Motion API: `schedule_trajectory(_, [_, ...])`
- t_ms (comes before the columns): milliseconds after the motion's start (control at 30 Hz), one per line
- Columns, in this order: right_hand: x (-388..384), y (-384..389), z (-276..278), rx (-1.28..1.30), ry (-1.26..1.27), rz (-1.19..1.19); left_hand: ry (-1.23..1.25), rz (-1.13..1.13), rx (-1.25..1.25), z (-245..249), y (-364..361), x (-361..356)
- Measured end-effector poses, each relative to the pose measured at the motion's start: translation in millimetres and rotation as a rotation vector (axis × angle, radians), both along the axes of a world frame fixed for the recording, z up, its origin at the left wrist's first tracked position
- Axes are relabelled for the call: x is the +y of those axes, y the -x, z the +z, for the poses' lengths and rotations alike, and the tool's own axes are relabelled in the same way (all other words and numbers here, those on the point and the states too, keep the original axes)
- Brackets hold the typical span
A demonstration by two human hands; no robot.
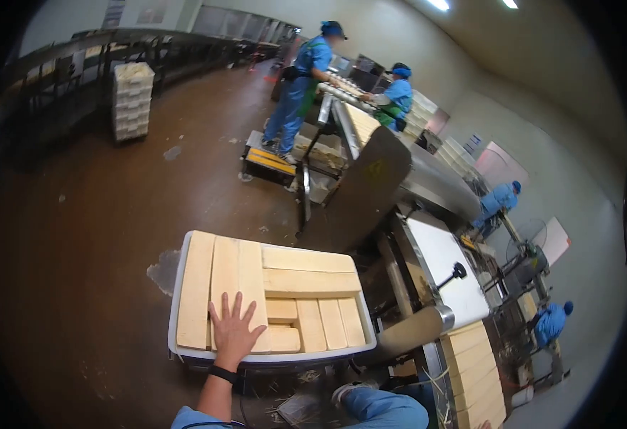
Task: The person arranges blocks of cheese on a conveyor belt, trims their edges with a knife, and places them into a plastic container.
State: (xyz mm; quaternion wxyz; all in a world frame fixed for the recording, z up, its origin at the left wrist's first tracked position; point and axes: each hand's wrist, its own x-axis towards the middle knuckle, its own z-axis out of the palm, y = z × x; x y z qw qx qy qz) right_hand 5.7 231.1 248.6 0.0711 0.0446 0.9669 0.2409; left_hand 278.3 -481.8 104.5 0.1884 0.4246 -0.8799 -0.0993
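My left hand (236, 329), with a black band at the wrist, lies palm down and fingers spread on long, pale cream blocks (238, 268) in a white tub (173, 314). Some blocks lie lengthwise and others crosswise, with shorter ones in a lower layer. A row of similar blocks (471, 365) sits side by side at the conveyor's lower right end. At the bottom edge, only a sliver of my right hand (484, 425) shows near that row; its fingers are mostly cut off.
Beside the tub, a machine has a white belt (446, 268), a black knob (458, 271) and a metal guard (360, 189). Two co-workers (303, 86) work at its far end; others are at the right. Stacked white tubs (133, 100) stand on the wet brown floor (106, 214).
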Motion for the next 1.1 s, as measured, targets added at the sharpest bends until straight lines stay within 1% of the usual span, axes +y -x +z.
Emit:
schedule_trajectory(100, [17.4, -18.0, 11.7, -0.045, 0.063, -0.155, 0.034, 0.002, -0.008, -2.6, 4.6, 2.0])
schedule_trajectory(200, [79.9, -23.6, -11.6, -0.190, 0.022, -0.261, -0.087, 0.008, -0.114, 31.9, 30.3, 31.4])
schedule_trajectory(233, [103.1, -26.4, -23.6, -0.247, -0.004, -0.292, 0.067, -0.076, 0.010, 51.2, 45.4, 53.9])
schedule_trajectory(267, [117.4, -36.0, -34.0, -0.308, -0.031, -0.325, 0.147, -0.217, 0.146, 66.7, 70.3, 78.7])
schedule_trajectory(300, [126.0, -48.5, -56.1, 0.115, 0.064, -0.389, 0.219, -0.367, 0.279, 82.5, 97.3, 108.5])
schedule_trajectory(333, [151.2, -40.8, -100.6, 0.622, -0.130, -0.247, 0.333, -0.617, 0.514, 127.0, 114.1, 144.8])
schedule_trajectory(367, [157.1, -39.9, -90.0, 0.531, 0.087, -0.319, 0.181, -0.832, 0.632, 167.8, 131.0, 184.6])
schedule_trajectory(400, [147.9, -51.4, -66.4, 0.444, 0.306, -0.413, 0.174, -1.045, 0.654, 201.6, 147.2, 222.2])
schedule_trajectory(433, [200.7, -39.2, -110.5, 0.318, 0.090, -0.339, 0.154, -1.253, 0.645, 213.0, 169.7, 258.3])
schedule_trajectory(467, [131.8, -66.9, -49.0, 0.544, 0.357, -0.494, 0.089, -1.454, 0.638, 225.9, 188.3, 295.7])
schedule_trajectory(500, [130.8, -81.3, -42.3, 0.667, 0.422, -0.414, 0.040, -1.616, 0.561, 230.7, 209.1, 327.2])
schedule_trajectory(533, [149.6, -86.4, -55.4, 0.638, 0.246, -0.492, -0.015, -1.782, 0.479, 229.3, 230.2, 364.0])
schedule_trajectory(567, [146.6, -89.7, -43.0, 0.562, 0.182, -0.643, 0.002, -1.896, 0.375, 225.6, 247.8, 397.5])
schedule_trajectory(600, [140.3, -99.6, -34.0, 0.618, 0.284, -0.667, 0.035, -1.997, 0.280, 219.4, 265.6, 426.6])
schedule_trajectory(633, [142.6, -98.2, -42.6, 0.646, 0.266, -0.669, 0.078, -2.057, 0.191, 213.6, 281.4, 455.7])
schedule_trajectory(667, [125.0, -98.6, -25.0, 0.611, 0.295, -0.727, 0.115, -2.073, 0.151, 200.5, 298.6, 483.9])
schedule_trajectory(733, [125.0, -95.9, -43.4, 0.652, 0.227, -0.681, 0.164, -2.042, 0.041, 177.3, 320.2, 524.7])
schedule_trajectory(833, [114.9, -95.4, -43.2, 0.686, 0.334, -0.577, 0.391, -1.993, -0.001, 152.0, 333.4, 561.0])
schedule_trajectory(900, [103.1, -94.9, -25.0, 0.708, 0.408, -0.579, 0.431, -2.009, 0.072, 131.3, 342.2, 577.9])
schedule_trajectory(933, [100.4, -93.7, -18.4, 0.720, 0.447, -0.576, 0.453, -2.012, 0.110, 129.5, 344.7, 583.1])
schedule_trajectory(967, [102.3, -92.3, -17.6, 0.783, 0.467, -0.563, 0.458, -2.016, 0.101, 128.8, 348.6, 587.2])
schedule_trajectory(1067, [104.2, -80.9, -26.2, 0.849, 0.475, -0.628, 0.454, -2.035, 0.109, 131.5, 353.1, 595.8])
schedule_trajectory(1100, [101.3, -77.3, -30.4, 0.884, 0.461, -0.604, 0.450, -2.025, 0.111, 132.7, 350.4, 598.3])
